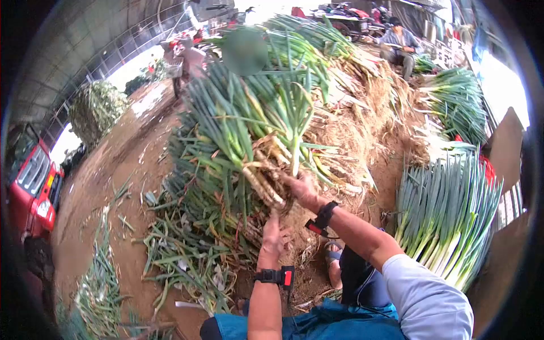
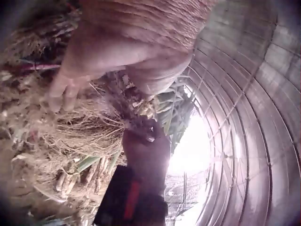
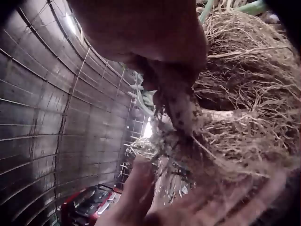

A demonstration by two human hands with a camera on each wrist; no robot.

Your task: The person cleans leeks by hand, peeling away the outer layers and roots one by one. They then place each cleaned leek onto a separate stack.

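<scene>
My right hand (image 1: 304, 191) grips a green onion (image 1: 295, 153) low on its pale stem, with the leaves standing upright above. In the right wrist view, soil and roots (image 3: 181, 117) hang below that hand. Just beneath, my left hand (image 1: 273, 238) is held with thumb up and fingers spread, close to the roots. Its fingers look blurred in the right wrist view. Beyond both hands lies a large heap of green onions (image 1: 226, 124), roots toward me, with some dirty stems (image 1: 263, 184) right behind the hands.
Upright trimmed green onions (image 1: 447, 215) stand in a bundle on the right, with another pile (image 1: 456, 99) behind them. Loose leaves (image 1: 190, 255) litter the dirt floor at left. A red vehicle (image 1: 37, 190) is at far left. A seated person (image 1: 399, 45) is at the back.
</scene>
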